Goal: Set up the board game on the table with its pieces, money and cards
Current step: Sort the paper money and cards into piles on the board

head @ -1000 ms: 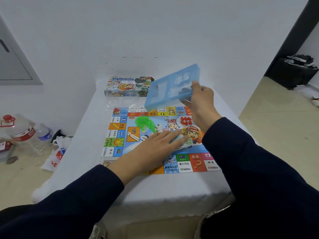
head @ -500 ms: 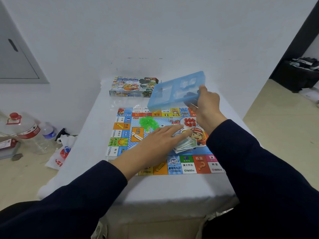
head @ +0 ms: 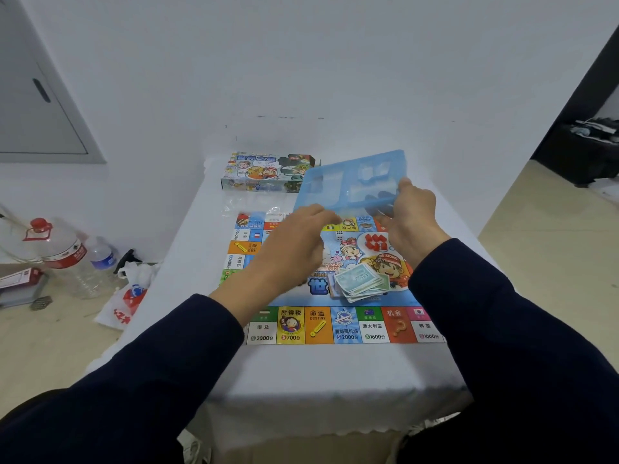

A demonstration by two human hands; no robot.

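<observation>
Fingers gripping tray over table

Looked to me like a bare room in a home or flat. I saw plain white walls, beige floor tiles, a small table under a white cloth. Water bottles and a plastic bag sat on the floor, a grey panel on the left wall.
</observation>
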